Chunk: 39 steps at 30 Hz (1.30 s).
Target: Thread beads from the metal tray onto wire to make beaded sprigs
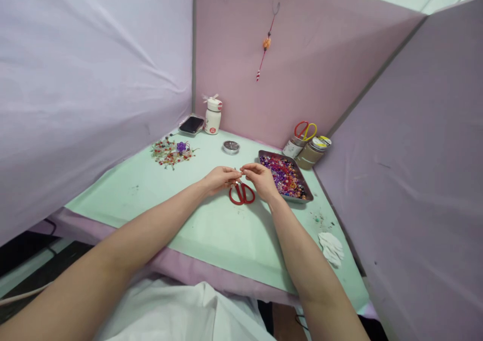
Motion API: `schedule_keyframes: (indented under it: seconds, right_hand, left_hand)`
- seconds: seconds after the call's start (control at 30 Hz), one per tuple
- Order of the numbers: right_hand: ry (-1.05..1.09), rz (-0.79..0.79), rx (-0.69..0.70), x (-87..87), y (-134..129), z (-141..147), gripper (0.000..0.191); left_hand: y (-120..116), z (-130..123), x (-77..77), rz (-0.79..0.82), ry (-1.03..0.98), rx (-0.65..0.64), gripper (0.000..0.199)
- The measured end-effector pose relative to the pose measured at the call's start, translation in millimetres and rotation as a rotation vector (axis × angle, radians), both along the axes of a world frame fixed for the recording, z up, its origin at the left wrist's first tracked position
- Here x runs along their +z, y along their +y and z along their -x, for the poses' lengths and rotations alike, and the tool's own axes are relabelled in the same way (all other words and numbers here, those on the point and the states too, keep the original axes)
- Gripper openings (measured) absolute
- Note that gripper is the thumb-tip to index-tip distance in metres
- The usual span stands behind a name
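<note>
My left hand (222, 178) and my right hand (259, 176) meet fingertip to fingertip over the middle of the table. Both are closed in a pinch, and whatever lies between the fingers is too small to make out. Just below them, a pair of scissors (242, 194) with red handles lies on the green cloth, its blades partly hidden by the hands. Close by on the right of my right hand is a metal tray (310, 194) full of purple, red and orange beads.
A pile of beaded strands (171, 153) with a purple bead cluster lies left. Behind stand a phone (191, 125), a white bottle (213, 115), a round tin (231, 147), a jar (314, 152) and a can holding scissors (293, 147). White crumpled cloth (331, 249) lies right; a beaded cord (266, 43) hangs behind.
</note>
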State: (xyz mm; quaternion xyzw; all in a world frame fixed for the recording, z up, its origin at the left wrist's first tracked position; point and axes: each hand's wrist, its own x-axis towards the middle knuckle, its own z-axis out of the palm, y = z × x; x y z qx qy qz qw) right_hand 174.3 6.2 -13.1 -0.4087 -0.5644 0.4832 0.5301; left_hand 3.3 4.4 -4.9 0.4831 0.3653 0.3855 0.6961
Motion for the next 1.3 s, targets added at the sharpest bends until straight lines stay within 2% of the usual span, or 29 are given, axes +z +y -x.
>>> schedule_keyframes:
  seconds: [0.27, 0.47, 0.67, 0.73, 0.8, 0.93, 1.03, 1.17, 1.3]
  right_hand:
    - [-0.02, -0.032, -0.016, -0.4, 0.1, -0.4, 0.019]
    - [-0.107, -0.047, -0.028, 6.3, -3.6, -0.6, 0.016]
    - [-0.133, -0.107, 0.034, 9.4, -5.6, 0.8, 0.031]
    - [-0.148, -0.14, 0.011, 10.7, -3.5, -2.0, 0.035]
    - [-0.192, -0.196, -0.073, 13.4, 0.5, -9.8, 0.034]
    - [-0.363, -0.343, -0.396, 19.5, 12.5, -42.6, 0.024]
    - [-0.593, -0.311, -0.556, 18.2, 20.9, -72.2, 0.019]
    - [-0.946, -0.187, -0.555, 9.0, 27.3, -95.9, 0.015]
    - [-1.159, -0.062, -0.518, 4.3, 29.2, -99.1, 0.019]
  left_hand:
    - [0.5, -1.6, -2.1, 0.015, -0.011, 0.009, 0.033]
    - [2.1, -2.0, -5.7, -0.031, 0.014, 0.009, 0.033]
    - [3.4, -3.0, -6.1, -0.155, 0.03, 0.073, 0.033]
    - [4.2, -3.6, -5.5, -0.19, 0.014, 0.1, 0.034]
    - [5.5, -4.2, -5.4, -0.205, -0.006, 0.136, 0.034]
    - [8.3, -4.1, -6.2, -0.203, -0.016, 0.186, 0.034]
    - [9.3, -3.2, -6.0, -0.202, 0.012, 0.204, 0.036]
    - [8.7, -3.4, -3.0, -0.193, 0.041, 0.207, 0.04]
    - [5.6, -6.0, 1.8, -0.18, 0.08, 0.229, 0.042]
